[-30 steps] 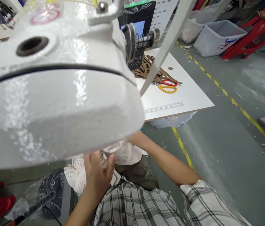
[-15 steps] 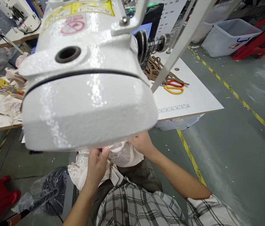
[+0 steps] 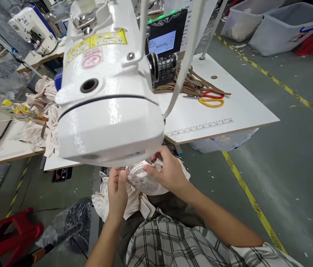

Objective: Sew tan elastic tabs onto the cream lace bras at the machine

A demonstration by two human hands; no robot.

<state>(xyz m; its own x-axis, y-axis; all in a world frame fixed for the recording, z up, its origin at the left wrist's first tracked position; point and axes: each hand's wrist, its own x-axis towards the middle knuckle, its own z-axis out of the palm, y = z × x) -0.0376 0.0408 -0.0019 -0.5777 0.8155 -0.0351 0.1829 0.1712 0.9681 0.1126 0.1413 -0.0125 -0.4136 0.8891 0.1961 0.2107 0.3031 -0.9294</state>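
Note:
A white lace garment piece (image 3: 141,181) lies bunched in my lap, just below the head of a white sewing machine (image 3: 106,111). My left hand (image 3: 118,191) pinches its left edge with thumb and fingers closed. My right hand (image 3: 167,172) grips the lace from the right, fingers curled over the patterned edge. Both hands sit close together under the machine head, which hides the needle area. A small white label (image 3: 145,207) hangs from the fabric beneath my hands.
Red and yellow scissors (image 3: 210,100) and tan straps (image 3: 192,83) lie on the white table (image 3: 228,111), which has a printed ruler (image 3: 197,127) along its edge. A control panel (image 3: 163,46) glows behind. Fabric piles (image 3: 41,100) sit left; a red stool (image 3: 6,233) and black bag (image 3: 73,222) stand below.
My view has pulled back and up from the machine head. My right hand came into sight and closed over the lace; both hands drew the piece together under the machine.

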